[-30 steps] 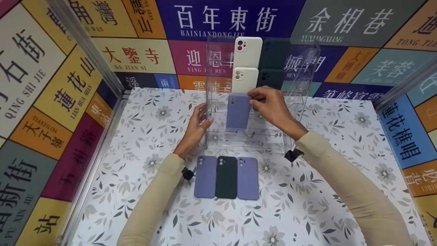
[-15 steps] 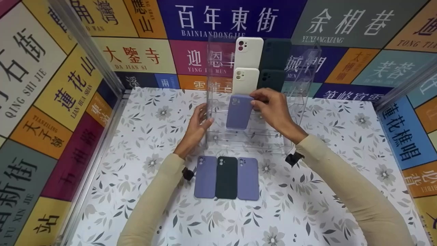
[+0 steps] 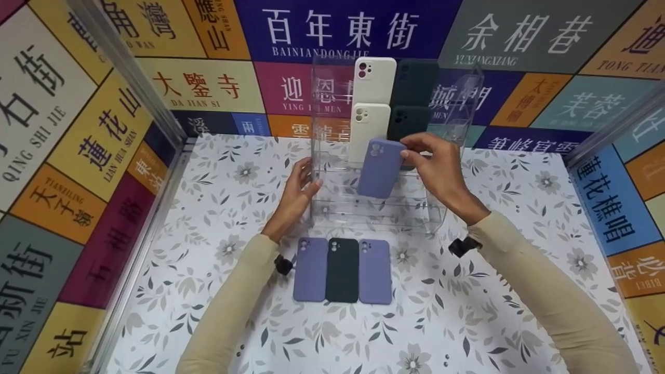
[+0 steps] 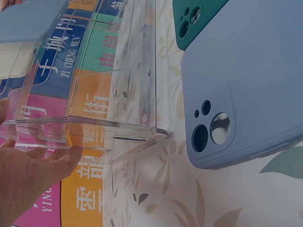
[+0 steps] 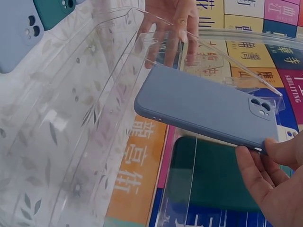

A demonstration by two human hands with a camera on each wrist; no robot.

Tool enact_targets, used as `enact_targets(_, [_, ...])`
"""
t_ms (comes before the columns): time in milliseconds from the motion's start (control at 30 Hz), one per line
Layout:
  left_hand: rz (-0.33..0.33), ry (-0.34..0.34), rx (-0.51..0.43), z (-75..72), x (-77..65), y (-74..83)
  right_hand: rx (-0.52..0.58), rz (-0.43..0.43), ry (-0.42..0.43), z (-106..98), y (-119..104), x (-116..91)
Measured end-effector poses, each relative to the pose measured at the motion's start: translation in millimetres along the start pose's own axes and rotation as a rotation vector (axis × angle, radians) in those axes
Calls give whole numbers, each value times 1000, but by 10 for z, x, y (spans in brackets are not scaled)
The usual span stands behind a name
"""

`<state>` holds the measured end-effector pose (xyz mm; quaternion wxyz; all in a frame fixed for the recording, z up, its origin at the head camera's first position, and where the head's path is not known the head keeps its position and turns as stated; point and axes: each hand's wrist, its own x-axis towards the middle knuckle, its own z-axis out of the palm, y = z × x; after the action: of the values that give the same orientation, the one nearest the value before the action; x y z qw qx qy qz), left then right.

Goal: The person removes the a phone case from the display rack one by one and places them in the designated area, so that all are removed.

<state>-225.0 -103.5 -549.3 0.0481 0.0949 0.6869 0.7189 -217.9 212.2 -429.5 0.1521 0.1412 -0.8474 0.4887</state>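
In the head view my right hand [image 3: 436,163] pinches a lavender phone case [image 3: 382,169] by its upper right edge, thumb in front. The case tilts before the clear acrylic display rack [image 3: 374,223]; the right wrist view shows its camera cutouts near my fingertips. My left hand [image 3: 297,195] holds the rack's left side panel, with thumb and fingers either side of its edge in the left wrist view. White phone cases [image 3: 375,80] stand on the rack's upper tiers, beside dark green phone cases [image 3: 413,83].
Before the rack, a lavender case [image 3: 310,270], a dark green case [image 3: 343,270] and another lavender case [image 3: 375,271] lie side by side on the floral tabletop [image 3: 436,322]. Walls with coloured street-name signs [image 3: 343,28] stand behind and at both sides.
My right hand has moved right with the lavender case, which now tilts more and uncovers the lower part of the white case behind. The left hand has stayed at the rack.
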Motion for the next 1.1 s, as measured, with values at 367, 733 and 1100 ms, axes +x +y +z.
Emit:
enact_targets(367, [-14,19,13,-18,-12,-20,36,41,-7,-62,186,-261])
enact_targets(733, [4,11,0,-7,-1,-22,22,96,-15,-70,454,-595])
enact_targets(1100, [-7,5,11,6,8,-3,40,142,-17,-106,604,-869])
